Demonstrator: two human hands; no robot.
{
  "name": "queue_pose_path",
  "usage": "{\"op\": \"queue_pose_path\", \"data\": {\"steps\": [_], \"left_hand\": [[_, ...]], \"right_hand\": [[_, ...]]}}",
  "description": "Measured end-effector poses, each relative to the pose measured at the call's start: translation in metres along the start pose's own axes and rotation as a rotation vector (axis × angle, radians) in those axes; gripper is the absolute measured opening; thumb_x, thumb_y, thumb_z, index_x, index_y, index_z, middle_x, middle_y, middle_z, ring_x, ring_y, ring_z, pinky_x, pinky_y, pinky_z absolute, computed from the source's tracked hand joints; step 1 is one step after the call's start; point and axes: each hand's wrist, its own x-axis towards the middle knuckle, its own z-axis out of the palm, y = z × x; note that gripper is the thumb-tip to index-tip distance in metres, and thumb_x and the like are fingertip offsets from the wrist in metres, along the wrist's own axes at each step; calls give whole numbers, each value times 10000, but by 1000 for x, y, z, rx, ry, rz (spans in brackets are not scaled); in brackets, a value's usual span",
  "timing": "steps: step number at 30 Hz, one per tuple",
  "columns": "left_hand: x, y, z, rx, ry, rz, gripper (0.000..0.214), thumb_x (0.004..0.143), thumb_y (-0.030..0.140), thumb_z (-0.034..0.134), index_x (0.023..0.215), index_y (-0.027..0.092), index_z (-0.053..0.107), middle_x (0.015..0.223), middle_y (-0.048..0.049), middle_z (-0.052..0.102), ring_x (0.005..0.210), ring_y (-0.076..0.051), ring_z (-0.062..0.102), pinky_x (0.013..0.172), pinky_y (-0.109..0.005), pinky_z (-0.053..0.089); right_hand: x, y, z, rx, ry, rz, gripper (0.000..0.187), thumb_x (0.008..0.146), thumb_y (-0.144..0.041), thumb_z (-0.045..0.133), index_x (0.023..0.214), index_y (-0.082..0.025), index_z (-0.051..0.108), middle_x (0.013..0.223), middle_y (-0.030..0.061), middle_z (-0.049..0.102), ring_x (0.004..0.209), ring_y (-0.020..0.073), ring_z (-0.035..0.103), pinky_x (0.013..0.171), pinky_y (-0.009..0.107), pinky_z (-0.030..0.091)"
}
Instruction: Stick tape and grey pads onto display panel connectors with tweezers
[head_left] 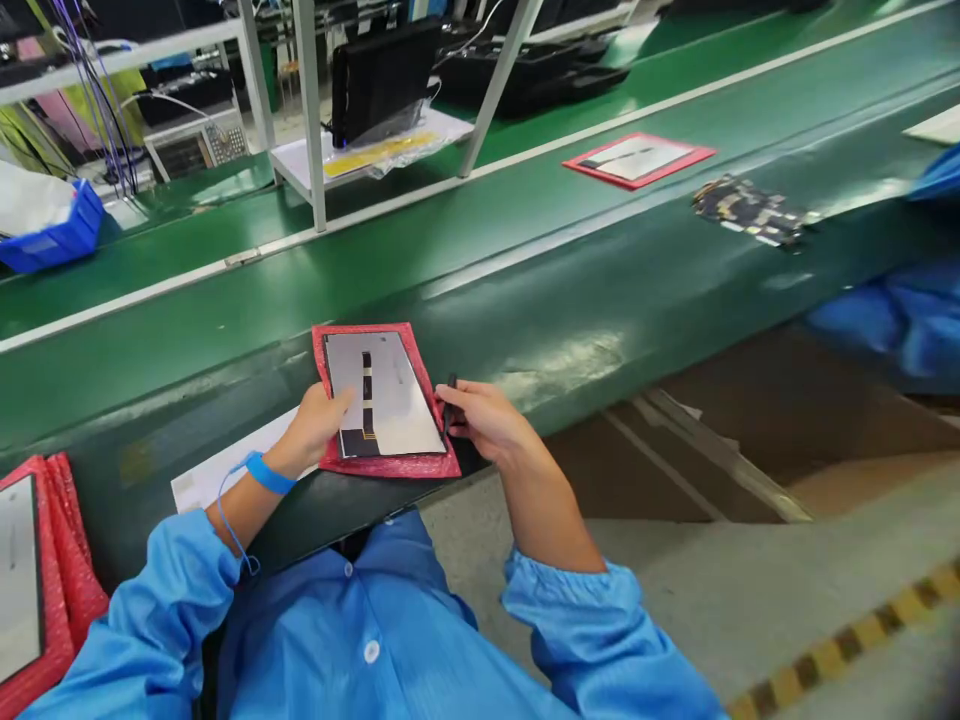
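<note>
A grey display panel (pixel 397 385) with a dark ribbon cable down its middle lies on a red foam pad (pixel 375 465) at the near edge of the green belt. My left hand (pixel 319 425) grips the pad and panel at their left edge; a blue wrist strap circles that wrist. My right hand (pixel 484 415) rests at the pad's right edge and pinches a thin black stylus-like tool (pixel 449 400), tip pointing up beside the panel.
A green conveyor belt (pixel 570 270) runs diagonally. Farther along it lie another red pad with a panel (pixel 637 158) and a circuit board (pixel 750 210). A stack of red pads (pixel 52 580) is at lower left. A co-worker's blue sleeve (pixel 900 310) is at right.
</note>
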Motion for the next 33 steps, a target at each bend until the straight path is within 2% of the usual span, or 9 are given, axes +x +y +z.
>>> {"op": "queue_pose_path", "data": {"steps": [7,11,14,16,19,23,28,31,33], "left_hand": [[-13,17,-26,427,-144,41,332,792,106,689,1103,152,794,1164,-94,823,1048,-279,764,962,-382,609],[-46,14,-27,607,-55,84,384,886,194,687,1267,183,727,1319,-133,756,1180,-328,715,1043,-453,565],[-86,8,-23,679,74,100,325,982,252,613,1285,202,719,1322,-140,733,1188,-327,700,1056,-478,547],[-112,4,-20,633,74,121,262,1035,313,586,1201,203,757,1220,-116,759,1114,-288,715,982,-414,567],[-142,-1,-21,430,7,152,233,1046,374,641,1094,217,807,1030,-51,800,897,-204,724,816,-308,559],[-167,-7,-47,289,270,191,172,1024,287,678,969,220,826,852,-1,798,756,-160,702,766,-273,537],[-180,-28,-131,581,548,284,187,1057,262,652,959,224,808,886,0,799,801,-166,716,792,-292,543],[-170,-56,-192,900,855,274,239,1071,238,597,1186,187,801,1277,-104,786,1198,-281,685,1103,-431,516],[-162,-75,-220,1044,885,183,337,1057,232,596,1345,157,753,1478,-149,692,1353,-352,581,1213,-546,444]], "right_hand": [[-3,-8,-2,-143,68,-9,202,957,-150,741,771,-164,663,640,30,701,461,108,615,393,139,469],[-20,-15,-7,-177,214,-84,221,985,-113,668,770,-161,683,646,26,715,477,96,627,415,122,473],[-46,-14,6,-117,247,-299,125,957,-210,765,840,-187,728,691,8,740,542,109,673,488,135,534],[-66,-8,30,-61,95,-397,176,896,-340,883,910,-205,771,758,29,775,635,159,736,574,196,618],[-93,4,76,-34,-226,-360,326,857,-500,948,961,-228,803,822,53,800,716,208,780,694,287,689],[-108,10,139,-72,-463,-357,262,903,-477,921,941,-242,812,836,47,810,737,190,789,675,238,667],[-93,11,221,-172,-672,-311,207,880,-376,886,852,-210,766,797,45,784,712,190,760,658,268,659],[-77,27,278,-106,-635,-333,179,859,-345,844,850,-205,732,804,41,774,748,195,762,638,267,653],[-67,46,311,-79,-644,-345,155,849,-328,808,853,-204,715,805,37,769,743,193,757,617,264,645]]}}
